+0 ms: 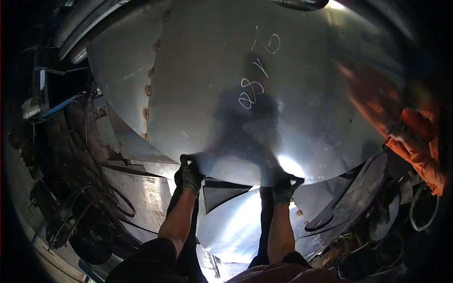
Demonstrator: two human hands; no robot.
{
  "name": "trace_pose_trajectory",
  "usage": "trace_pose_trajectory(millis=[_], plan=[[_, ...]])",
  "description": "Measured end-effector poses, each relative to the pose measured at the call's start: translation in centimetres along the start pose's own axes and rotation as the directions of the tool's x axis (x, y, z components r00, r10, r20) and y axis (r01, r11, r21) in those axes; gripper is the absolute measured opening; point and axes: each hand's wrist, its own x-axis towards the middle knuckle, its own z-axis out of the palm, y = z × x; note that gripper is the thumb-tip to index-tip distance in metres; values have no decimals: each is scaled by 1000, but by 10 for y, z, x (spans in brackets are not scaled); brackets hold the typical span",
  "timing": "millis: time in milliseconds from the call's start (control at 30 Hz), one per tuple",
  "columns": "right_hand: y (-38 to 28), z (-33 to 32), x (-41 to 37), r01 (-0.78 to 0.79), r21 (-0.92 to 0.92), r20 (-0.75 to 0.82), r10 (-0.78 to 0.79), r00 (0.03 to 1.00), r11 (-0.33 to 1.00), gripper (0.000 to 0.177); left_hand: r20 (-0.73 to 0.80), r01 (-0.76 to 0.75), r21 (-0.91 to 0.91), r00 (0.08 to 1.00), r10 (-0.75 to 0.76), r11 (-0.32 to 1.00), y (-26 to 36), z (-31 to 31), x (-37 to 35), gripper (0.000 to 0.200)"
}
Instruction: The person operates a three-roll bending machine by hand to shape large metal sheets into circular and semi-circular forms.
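A large grey metal sheet (203, 85) with a curved edge fills the upper middle of the head view. White handwritten marks and a seam with several rusty weld spots show on it. My left hand (190, 173), in a dark glove, is closed on the sheet's near edge. Further right, my right hand (285, 185), also gloved, grips the same edge beside a bright reflection. The undersides of both hands' grips are partly hidden.
A person in orange clothing (420, 146) is at the right, near the sheet's edge. Below lie other metal sheets (231, 221). Cables and dark scrap pieces crowd the left, with a coiled cable (424, 212) at the right. Rollers or pipes run along the top.
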Motion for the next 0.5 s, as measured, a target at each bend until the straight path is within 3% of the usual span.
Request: trace_pose_trajectory(millis=[33, 67, 100, 167, 200, 233, 267, 300, 367, 433, 467, 500], plan=[[1, 11, -13, -25, 58, -4, 25, 1000, 998, 123, -245, -25, 155, 967, 63, 988, -7, 30, -7, 75], [4, 21, -24, 23, 10, 35, -23, 999, 1000, 121, -475, 30, 299, 872, 121, 954, -14, 63, -14, 93], [0, 22, -35, 39, 12, 2, -39, 999, 999, 116, -481, 32, 250, 871, 96, 968, -17, 79, -23, 89], [-6, 20, -47, 13, 7, -26, -13, 1000, 1000, 113, -75, 21, -238, 996, -40, 971, 2, 14, -22, 87], [-17, 3, -44, -25, 192, -109, 46, 993, 981, 114, -118, -6, -167, 993, -14, 986, -2, 24, -26, 77], [-22, -8, -43, -19, 195, -107, 41, 993, 981, 114, -116, 0, -165, 993, -19, 986, -7, 31, -30, 77], [-24, -18, -41, -7, 236, -59, 21, 998, 972, 117, -91, -150, 385, 976, 199, 911, -16, 40, -30, 75], [-20, -14, -45, 5, 277, -18, 0, 1000, 961, 122, -47, -197, 519, 965, 258, 832, -15, 38, -29, 73], [-19, -2, -45, 66, -14, -149, -67, 987, 998, 119, 42, -277, 745, 927, 372, 607, -13, 31, -27, 69], [-7, 19, -51, 69, -210, -248, -122, 961, 975, 121, -257, -48, 496, 946, 199, 867, -19, 71, -32, 71], [-15, 4, -45, 55, -130, -194, -80, 978, 990, 120, -274, -77, 509, 930, 246, 857, -20, 70, -32, 76], [-21, -15, -38, 91, -170, -159, -118, 980, 981, 121, -293, -84, 504, 920, 261, 860, -20, 67, -32, 71]])
